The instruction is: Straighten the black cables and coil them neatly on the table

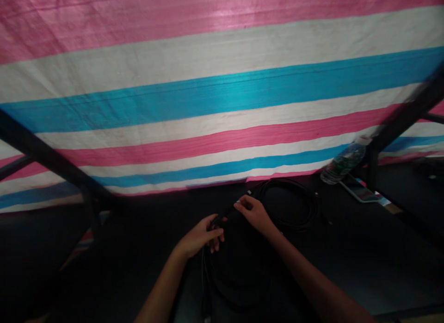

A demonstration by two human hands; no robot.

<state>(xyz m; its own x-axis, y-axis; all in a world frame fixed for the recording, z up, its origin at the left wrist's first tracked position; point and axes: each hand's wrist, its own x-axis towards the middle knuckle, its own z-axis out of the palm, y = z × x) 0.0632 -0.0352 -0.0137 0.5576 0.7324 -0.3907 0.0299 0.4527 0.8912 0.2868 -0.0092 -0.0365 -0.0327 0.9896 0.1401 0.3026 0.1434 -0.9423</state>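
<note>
My left hand (210,234) is closed around a bundle of black cable (205,267), its thumb lying across the strands. Loops of that cable hang down toward me over the dark table and are hard to make out there. Up and to the right, my right hand (252,210) pinches a light-coloured bit of the cable, perhaps a tie or plug, between thumb and fingertips. Just beyond this hand lies a second coil of black cable (294,221) with small pale ends showing beside it.
A clear plastic bottle (345,162) leans at the back right, close to a phone (360,189) lying flat. Dark metal bars (58,163) slant up on both sides. Behind the black table (149,230) hangs a pink, white and blue striped sheet (208,96).
</note>
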